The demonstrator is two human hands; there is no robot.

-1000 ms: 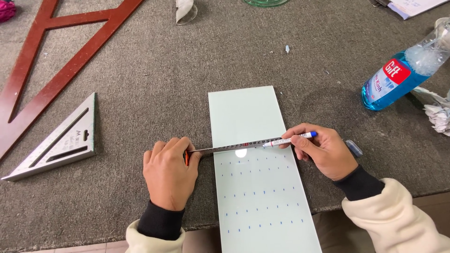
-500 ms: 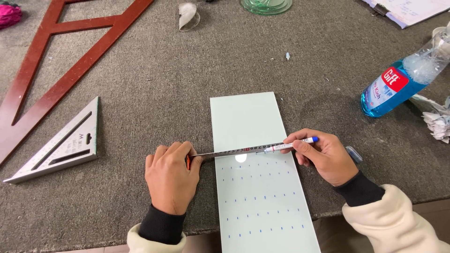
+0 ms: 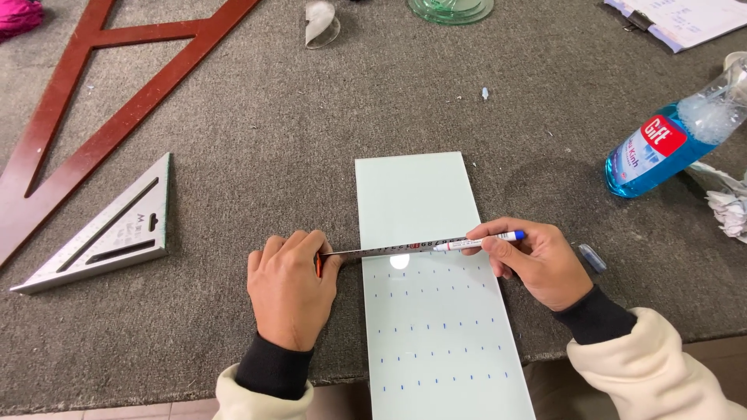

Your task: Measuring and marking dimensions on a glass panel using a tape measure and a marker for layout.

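Pale green glass panel point(image 3: 416, 194), long and narrow, lies on the grey felted bench point(image 3: 311, 117), its near end past the bench edge, bare room on both sides; rows of small blue ticks mark its near half. Left hand point(image 3: 289, 289) clenched on a tape measure point(image 3: 389, 250) stretched across the panel; right hand point(image 3: 537, 260) grasping a blue-capped marker point(image 3: 478, 243) at the tape.

**Both hands down, low in frame**

Left hand point(image 3: 290, 289): palm down, fingers curled forward, thumb tucked to the right side, wrist straight, forearm coming up from bottom edge in a dark cuff under a cream sleeve. Right hand point(image 3: 537, 260): fingers closed in a writing grip, knuckles up, pointing left, wrist angled in from lower right, same sleeves. Hands well apart, roughly level.
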